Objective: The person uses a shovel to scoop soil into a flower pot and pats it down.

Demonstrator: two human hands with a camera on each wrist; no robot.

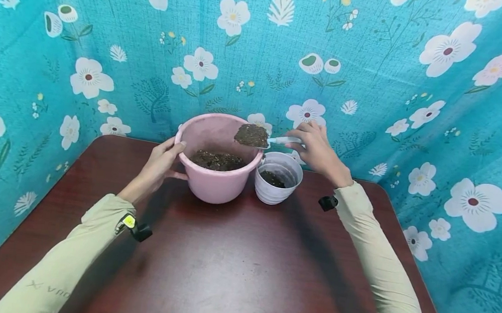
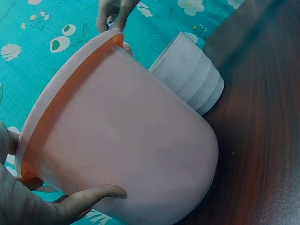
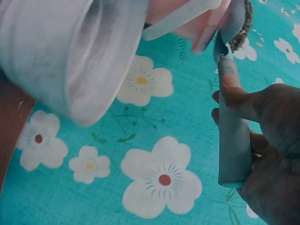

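My left hand (image 1: 158, 164) grips the near left rim of a pink bucket (image 1: 216, 186), thumb low on its outer wall in the left wrist view. Dark soil (image 1: 217, 161) lies in the bottom of the bucket. In my right hand (image 1: 315, 146) is the pale blue handle of a garden trowel (image 3: 234, 140), fingers and thumb wrapped round it. A heap of soil (image 1: 252, 135) fills the trowel's blade, which is held above the bucket's right rim. Close against the bucket's right side stands a white ribbed plant pot (image 1: 271, 194) with some soil (image 1: 273, 179) inside.
Both containers stand toward the back of a dark reddish-brown table (image 1: 222, 264). Behind and at both sides hangs a turquoise floral curtain (image 1: 252, 51). A pale bucket handle (image 3: 185, 19) hangs at the bucket's side beside the pot.
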